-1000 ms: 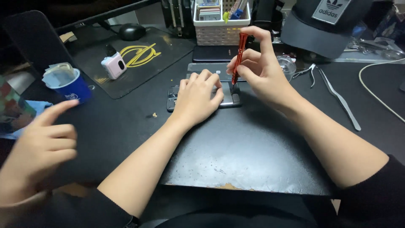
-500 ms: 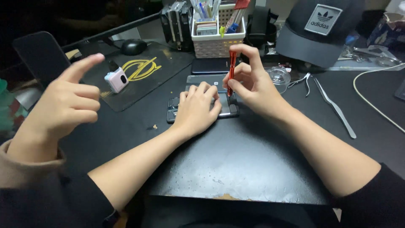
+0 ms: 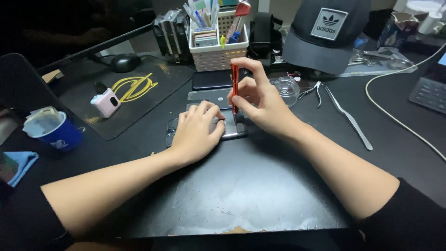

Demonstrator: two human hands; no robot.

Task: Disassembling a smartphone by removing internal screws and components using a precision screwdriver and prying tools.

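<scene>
My left hand (image 3: 197, 132) lies flat, fingers together, pressing down on a dark phone (image 3: 230, 130) that rests on the black work mat (image 3: 241, 186) at mid-desk. My right hand (image 3: 260, 104) has thumb and fingers clamped around an orange screwdriver (image 3: 234, 88), held upright with its tip on the phone's right end.

Packages and marks: a white woven basket (image 3: 218, 49) of pens and cards stands at the far centre; a grey cap (image 3: 325, 37) with a white square badge sits far right of it. A blue paper cup (image 3: 51, 130) with a white mark stands at the left edge, a blue cloth (image 3: 18, 165) near it. A black mouse pad (image 3: 134, 93) with a yellow emblem carries a small pink-white box (image 3: 107, 102).

Edges and room: the mat's near edge is worn and chipped. The near half of the mat is open. To the right, tweezers (image 3: 348, 118) and a white cable (image 3: 399, 121) lie well apart from my hands.
</scene>
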